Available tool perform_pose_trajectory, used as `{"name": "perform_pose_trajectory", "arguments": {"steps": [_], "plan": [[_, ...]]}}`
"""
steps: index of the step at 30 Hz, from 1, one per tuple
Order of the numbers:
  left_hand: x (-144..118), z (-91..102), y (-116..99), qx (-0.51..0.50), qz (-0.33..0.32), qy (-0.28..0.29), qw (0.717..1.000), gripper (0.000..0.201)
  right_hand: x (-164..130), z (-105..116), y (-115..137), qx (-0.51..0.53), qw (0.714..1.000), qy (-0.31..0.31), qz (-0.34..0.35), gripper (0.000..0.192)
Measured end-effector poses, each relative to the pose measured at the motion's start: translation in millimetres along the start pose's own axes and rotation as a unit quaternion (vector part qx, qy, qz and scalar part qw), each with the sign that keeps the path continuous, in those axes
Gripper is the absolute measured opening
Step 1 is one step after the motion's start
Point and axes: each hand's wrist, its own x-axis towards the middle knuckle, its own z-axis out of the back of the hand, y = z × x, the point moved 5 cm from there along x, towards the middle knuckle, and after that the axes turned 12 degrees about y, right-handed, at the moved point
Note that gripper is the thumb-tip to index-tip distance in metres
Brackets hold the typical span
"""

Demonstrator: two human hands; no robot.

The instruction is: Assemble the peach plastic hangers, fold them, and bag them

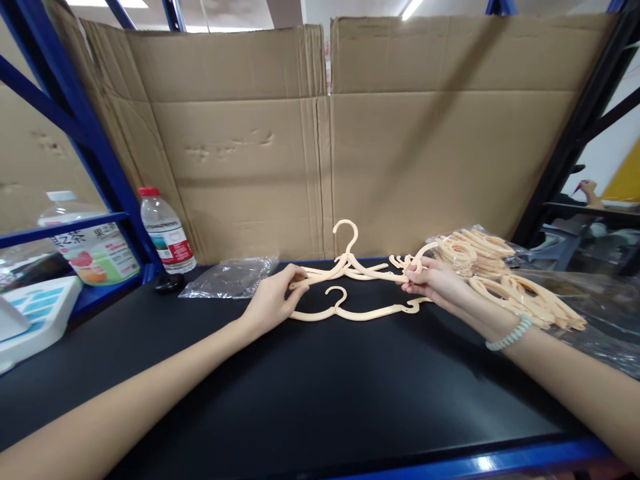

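Observation:
My left hand [276,297] pinches the left end of a cream plastic clothes hanger [348,261], whose hook points up. At the hanger's other end, the fingers of my right hand [436,283] are closed on its tip. A curved cream piece beside those fingers is partly covered, and I cannot tell whether it is also held. More cream hanger parts show behind the raised hanger. Nearer me, a second hanger [365,314] lies flat on the black table [330,393], its left end close to my left hand.
Cream hanger pieces [525,300] in clear plastic bags lie on the right. A flat clear bag [230,277], a black round object [169,283] and a red-capped water bottle [167,233] stand or lie left. Cardboard [240,153] walls the back; a white-and-blue device [37,313] sits far left.

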Motion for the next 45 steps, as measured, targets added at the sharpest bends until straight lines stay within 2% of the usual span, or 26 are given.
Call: {"name": "perform_pose_trajectory", "arguments": {"steps": [4,9,14,21,27,30,33,37,40,42,45], "plan": [[1,6.4,-16,0.214,-0.067,0.068,0.972,0.019,0,-3,1,0.008,0.999,0.030,0.012,0.021],[3,14.5,-24,0.333,-0.035,0.126,0.934,0.024,-3,-11,4,0.028,0.998,0.047,0.001,0.015],[4,21.3,-30,0.313,-0.007,0.164,0.936,0.018,-4,-16,8,0.034,0.997,0.073,-0.014,0.009],[2,25.1,-27,0.229,-0.017,0.184,0.956,0.012,-1,-12,4,0.008,0.991,0.135,-0.005,0.025],[1,20.2,-20,0.292,-0.022,0.233,0.928,0.015,2,-6,4,0.024,0.984,0.174,0.008,0.024],[2,21.3,-16,0.284,-0.034,0.239,0.928,0.013,5,4,9,0.043,0.985,0.168,0.004,0.023],[1,25.2,-19,0.265,-0.055,0.231,0.934,0.013,7,20,13,0.021,0.992,0.125,0.002,0.019],[-3,26.7,-24,0.244,-0.070,0.269,0.929,0.016,7,37,16,-0.033,0.996,0.083,0.006,0.016],[-6,27.5,-27,0.227,-0.081,0.288,0.927,0.015,6,38,18,-0.125,0.985,0.120,-0.016,0.019],[-8,27.4,-29,0.229,-0.082,0.299,0.923,0.015,4,35,23,-0.219,0.965,0.146,-0.024,0.023],[-10,25.3,-33,0.246,-0.063,0.331,0.909,0.016,1,30,32,-0.351,0.919,0.176,-0.020,0.030]]}}
